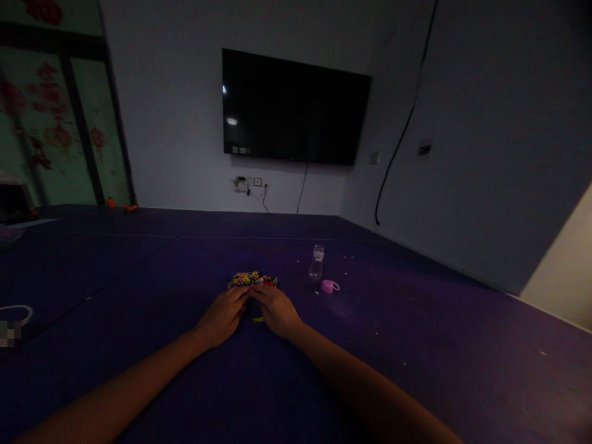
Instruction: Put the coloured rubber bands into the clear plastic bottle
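Observation:
A low pile of thin, colourful elastic bands [245,279], yellow, pink, blue and other colours, lies on the dark blue-purple floor. At its near edge my left hand [226,311] and my right hand [276,308] meet, backs up, with their fingertips drawn together. Both hands have bent, closed fingers; whatever lies between the fingertips is hidden. A small yellow-green strip [258,320] rests on the floor between my wrists. Right of the pile stands a clear bottle [316,264], open at the top. Beside it lies a pink cap with a ring loop [328,286].
Small white scraps [376,333] are scattered over the floor to the right. At the far left edge is a white loop [21,308]. A black television [296,111] hangs on the back wall above sockets and cables. Small orange objects [129,208] sit by the door.

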Motion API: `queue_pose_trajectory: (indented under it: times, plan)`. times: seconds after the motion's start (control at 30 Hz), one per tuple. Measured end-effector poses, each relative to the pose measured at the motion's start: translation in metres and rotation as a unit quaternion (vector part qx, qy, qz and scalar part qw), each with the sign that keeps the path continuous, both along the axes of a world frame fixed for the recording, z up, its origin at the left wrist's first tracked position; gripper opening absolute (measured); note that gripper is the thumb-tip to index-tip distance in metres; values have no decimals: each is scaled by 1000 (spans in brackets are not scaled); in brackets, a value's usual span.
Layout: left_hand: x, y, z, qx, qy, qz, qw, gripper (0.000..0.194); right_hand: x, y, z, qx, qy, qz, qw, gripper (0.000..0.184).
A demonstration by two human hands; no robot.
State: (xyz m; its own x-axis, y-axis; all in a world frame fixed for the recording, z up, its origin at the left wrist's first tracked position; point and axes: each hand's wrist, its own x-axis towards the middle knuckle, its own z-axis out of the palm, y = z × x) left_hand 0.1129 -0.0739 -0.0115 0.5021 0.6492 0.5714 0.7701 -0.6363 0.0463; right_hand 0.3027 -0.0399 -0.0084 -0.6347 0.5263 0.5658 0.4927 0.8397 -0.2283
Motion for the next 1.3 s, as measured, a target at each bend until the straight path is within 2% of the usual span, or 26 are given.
queue_pose_trajectory:
  times: [0.53, 0.8, 1.0, 1.17, 1.3]
  plan:
    - [-2, 3, -2, 18, 18, 16, 1000, 43, -1, -3, 3, -7, -48, -40, 998, 47]
    - [-2, -1, 1, 11, -10, -29, 999, 38, -1, -7, 9, -2, -38, -23, 999, 45]
    - [-1, -9, 9, 9, -62, -73, 995, 31, 2, -7, 6, 15, -17, 4, 1000, 27]
    - [1, -7, 12, -15, -60, -40, 997, 25, 3, -3, 2, 34, -66, 24, 997, 19]
    - [0, -2, 8, -40, -23, -1, 999, 24, 2, -3, 2, 32, -72, -6, 997, 19]
